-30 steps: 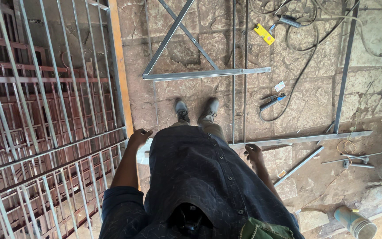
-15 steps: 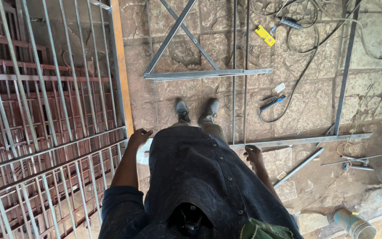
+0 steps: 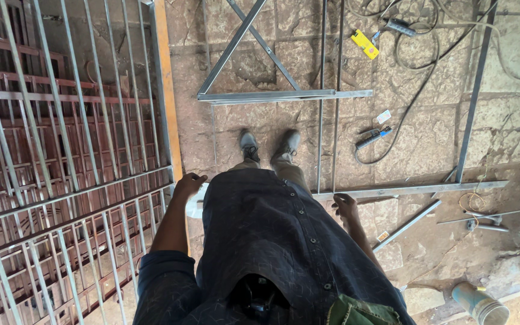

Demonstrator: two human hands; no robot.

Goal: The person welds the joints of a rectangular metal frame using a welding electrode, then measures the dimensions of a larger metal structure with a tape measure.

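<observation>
I stand on a stone floor in a dark buttoned shirt, and my two shoes (image 3: 270,146) show below its hem. My left hand (image 3: 188,183) hangs at my side with curled fingers, close to the edge of a metal grille (image 3: 73,198). A white object (image 3: 195,206) shows just under that hand, partly hidden by my shirt; I cannot tell whether the hand grips it. My right hand (image 3: 345,207) hangs loose and holds nothing, just above a flat steel bar (image 3: 416,190) lying on the floor.
An orange-edged frame post (image 3: 167,90) borders the grille. Welded steel bars form a triangle (image 3: 260,60) ahead of my feet. Cables, a yellow tool (image 3: 365,44), an electrode holder (image 3: 373,138), a long upright bar (image 3: 473,102) and a bucket (image 3: 481,304) lie to the right.
</observation>
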